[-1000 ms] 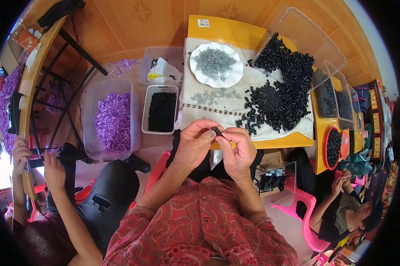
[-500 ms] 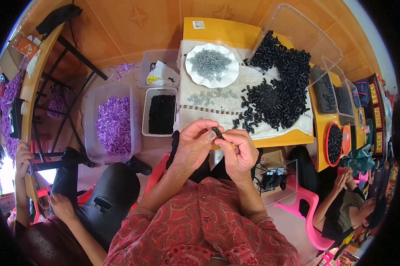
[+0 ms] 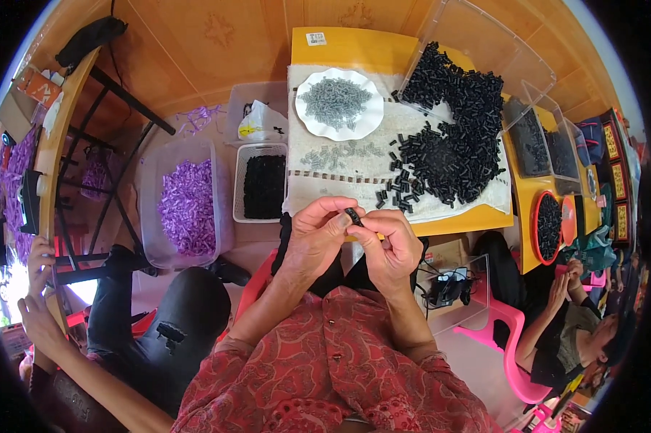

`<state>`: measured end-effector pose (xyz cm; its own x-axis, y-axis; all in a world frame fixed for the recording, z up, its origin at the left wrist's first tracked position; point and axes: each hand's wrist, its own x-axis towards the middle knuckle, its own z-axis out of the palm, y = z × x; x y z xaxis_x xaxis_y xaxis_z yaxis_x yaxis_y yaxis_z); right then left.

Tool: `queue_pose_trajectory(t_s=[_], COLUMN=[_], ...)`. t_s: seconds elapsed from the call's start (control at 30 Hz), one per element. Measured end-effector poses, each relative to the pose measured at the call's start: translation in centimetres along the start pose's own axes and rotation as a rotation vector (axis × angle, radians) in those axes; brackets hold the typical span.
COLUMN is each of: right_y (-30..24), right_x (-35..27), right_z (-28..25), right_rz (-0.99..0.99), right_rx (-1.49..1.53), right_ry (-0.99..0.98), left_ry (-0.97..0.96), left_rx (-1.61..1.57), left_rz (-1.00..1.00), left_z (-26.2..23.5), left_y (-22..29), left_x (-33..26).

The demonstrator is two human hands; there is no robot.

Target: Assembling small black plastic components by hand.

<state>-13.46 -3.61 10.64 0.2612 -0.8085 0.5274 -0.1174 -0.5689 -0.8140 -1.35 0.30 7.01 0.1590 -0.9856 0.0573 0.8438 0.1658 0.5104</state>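
both hands up in front of the chest, left hand (image 3: pixel 317 234) and right hand (image 3: pixel 392 245) meeting, fingers of both pinching 1 small black piece (image 3: pixel 354 216) between the fingertips, just below the counter (image 3: pixel 354 50) edge. on the counter beyond, a heap of black pieces (image 3: pixel 452 137) sprawls over a white cloth (image 3: pixel 325 180), beside a white plate (image 3: pixel 340 103) of grey pieces.

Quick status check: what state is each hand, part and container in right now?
left hand: pinching the small black part
right hand: pinching the same part
small black part: held between both hands
white plate: holds grey pieces
pile of black parts: loose on cloth
clear tub: open, holds purple pieces
white basket: holds black pieces
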Motion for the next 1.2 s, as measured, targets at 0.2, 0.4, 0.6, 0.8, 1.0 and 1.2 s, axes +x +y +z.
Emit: queue_pose_trajectory(t_s=[0.2, 0.4, 0.6, 0.8, 1.0, 1.2], right_y=[0.6, 1.0, 0.9, 0.9, 1.0, 1.0], right_x=[0.1, -0.2, -0.1, 0.4, 0.5, 0.7], right_z=[0.0, 0.1, -0.4, -1.4, -2.0, -2.2], right_rz=[-0.021, 0.017, 0.033, 0.022, 0.02, -0.008], right_rx=[0.024, 0.088, 0.119, 0.094, 0.051, 0.059], right_ry=[-0.015, 0.009, 0.092, 0.129, 0.157, 0.165], left_ry=[0.002, 0.011, 0.008, 0.031, 0.026, 0.008], left_rx=[0.032, -0.015, -0.041, 0.017, 0.048, 0.107], left_rz=[-0.017, -0.015, -0.052, -0.037, -0.042, -0.03], left_z=[-0.3, -0.1, 0.9, 2.1, 2.9, 3.4], left_y=[0.3, 0.1, -0.3, -1.1, -1.2, -1.1], left_x=[-0.1, 0.2, 1.1, 2.1, 2.5, 2.6])
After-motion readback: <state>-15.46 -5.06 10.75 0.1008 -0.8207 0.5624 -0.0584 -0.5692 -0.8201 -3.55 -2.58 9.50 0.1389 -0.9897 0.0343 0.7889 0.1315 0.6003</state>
